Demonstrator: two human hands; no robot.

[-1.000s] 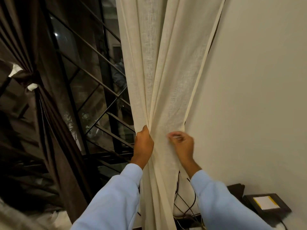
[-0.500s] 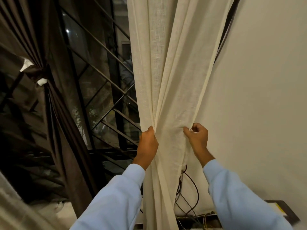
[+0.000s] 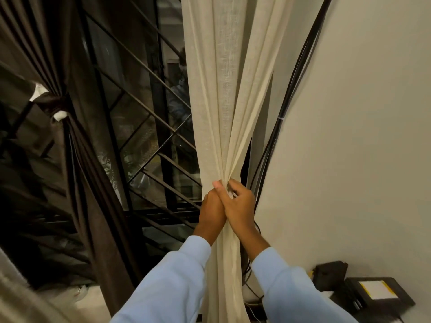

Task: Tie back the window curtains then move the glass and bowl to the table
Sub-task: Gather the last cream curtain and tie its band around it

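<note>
You face a dark window [image 3: 140, 127] crossed by slanted metal bars, with a plain pale wall [image 3: 349, 136] to its right. At far left a brown curtain [image 3: 77, 159] hangs already gathered, cinched by a tie [image 3: 58, 108] of the same brown.

Straight ahead, at the right edge of the window, hangs the cream curtain [image 3: 221, 89]. Its long axis runs top to bottom, fanning wide above and narrowing to a waist where your hands meet.

Your left hand [image 3: 212, 210] closes around the bunched cloth from the left. Your right hand [image 3: 240, 206] closes around it from the right, fingers curled into the folds. The two hands touch each other at the waist, so neither is nearer than the other. The cloth lies directly between your palms and falls on below them, between your light blue sleeves.

No tie-back for this curtain can be seen; whether one sits inside your grip I cannot tell. The fingertips of both hands are buried in folds.

Black cables [image 3: 293, 89] run down the wall just right of the curtain, passing behind your right hand. Near right, low down, sits a black box [image 3: 377, 294], partly cut off.

The glass, bowl and table are not in view.
</note>
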